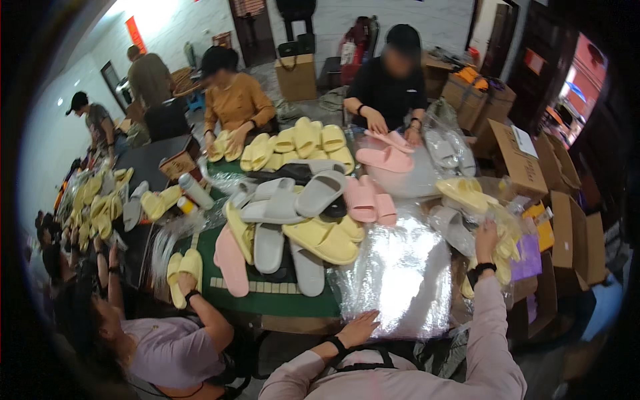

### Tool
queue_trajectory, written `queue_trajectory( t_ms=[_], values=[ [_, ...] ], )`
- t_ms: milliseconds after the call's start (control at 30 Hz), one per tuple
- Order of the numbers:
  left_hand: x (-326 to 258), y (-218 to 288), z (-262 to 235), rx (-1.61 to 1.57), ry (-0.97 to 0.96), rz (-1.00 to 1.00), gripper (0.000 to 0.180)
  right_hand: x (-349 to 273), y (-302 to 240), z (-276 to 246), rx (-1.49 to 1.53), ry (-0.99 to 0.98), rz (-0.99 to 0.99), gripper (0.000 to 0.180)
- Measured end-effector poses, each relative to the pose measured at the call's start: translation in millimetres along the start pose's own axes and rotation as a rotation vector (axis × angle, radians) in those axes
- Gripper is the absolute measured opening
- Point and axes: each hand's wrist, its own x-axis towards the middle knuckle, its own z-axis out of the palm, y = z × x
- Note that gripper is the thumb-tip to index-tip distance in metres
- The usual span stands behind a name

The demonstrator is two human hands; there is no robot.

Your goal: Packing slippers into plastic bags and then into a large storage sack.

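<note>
My left hand (360, 327) lies flat, fingers stretched, at the near left edge of a stack of clear plastic bags (407, 280). My right hand (487, 241) reaches out to the right, its fingers closed at yellow slippers in clear plastic (508, 243); the fingertips are partly hidden. Just beyond it lies another yellow slipper (467, 193), with a grey slipper (452, 227) in plastic to its left. Left of the bag stack is a heap of loose slippers, with a yellow slipper (323, 240), a grey slipper (321, 193) and a pink slipper (231, 261) among them.
Across the table one person (393, 87) handles pink slippers (385, 159); another (233, 107) handles yellow ones. At my left a person (173, 347) touches a yellow pair (184, 275). Open cardboard boxes (510, 160) and a purple package (527, 257) stand at the right.
</note>
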Motion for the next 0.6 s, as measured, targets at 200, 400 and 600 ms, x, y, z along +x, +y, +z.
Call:
queue_trajectory(
  t_ms=[200, 400, 600],
  values=[
    [-3.5, -6.9, -51.1, -0.075, 0.191, 0.051, 0.054, -90.9, -82.8, -14.2, -0.235, -0.027, -0.181, 0.040],
    [-3.4, -65.5, -147.2, -0.259, 0.951, -0.392, 0.061, -271.8, -102.4, 27.5, 0.277, -1.289, -0.053, 0.045],
    [-14.8, -184.3, -255.9, 0.100, 1.128, -0.902, 0.063, -320.5, -120.4, 22.3, 0.031, -1.124, -0.185, 0.061]
  ],
)
